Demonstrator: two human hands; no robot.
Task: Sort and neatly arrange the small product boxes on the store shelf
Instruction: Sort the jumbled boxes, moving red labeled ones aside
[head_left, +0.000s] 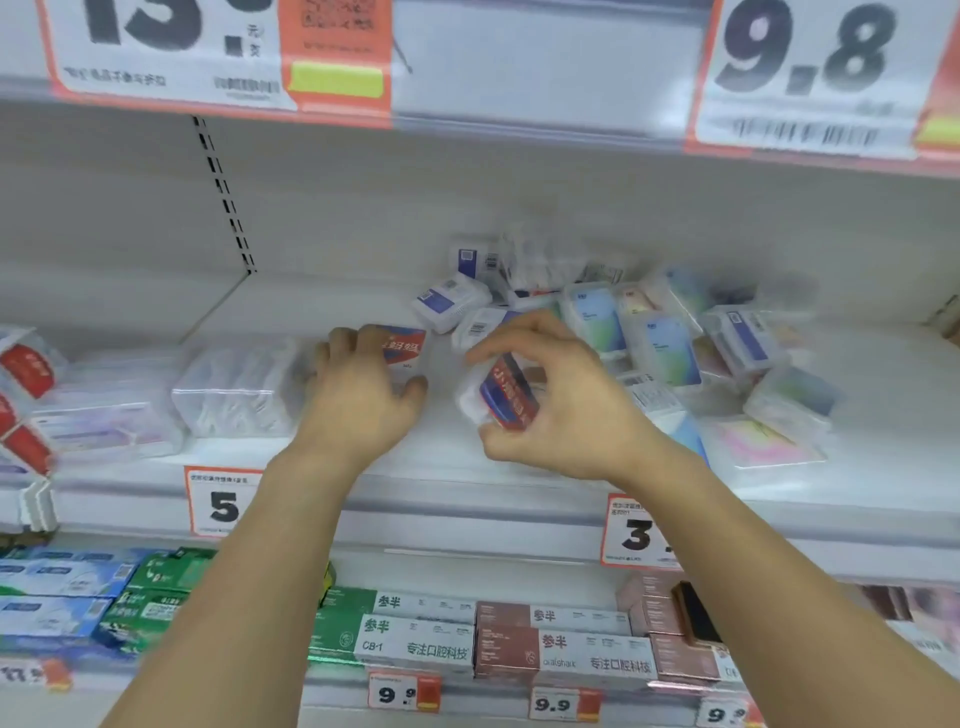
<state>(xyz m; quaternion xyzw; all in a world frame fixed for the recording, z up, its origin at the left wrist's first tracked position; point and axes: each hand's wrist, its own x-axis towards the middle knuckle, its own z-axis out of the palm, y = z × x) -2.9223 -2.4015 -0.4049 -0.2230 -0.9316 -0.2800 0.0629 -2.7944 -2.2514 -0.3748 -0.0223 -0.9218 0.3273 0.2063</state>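
Right hand (540, 400) pinches a tilted red-and-blue plastic box (506, 396); open left hand (358, 389) presses its upright twin (405, 347), just leftward.

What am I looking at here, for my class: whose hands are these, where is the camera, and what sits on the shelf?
There is no machine: one camera worn on a person's head looks down at their bare hands. The right hand pinches a small red-and-blue box above the white shelf. The left hand rests on another red-and-blue box lying on the shelf, beside clear plastic boxes. To the right lies an untidy heap of small boxes, waiting to be sorted. Price tags line the shelf edge.
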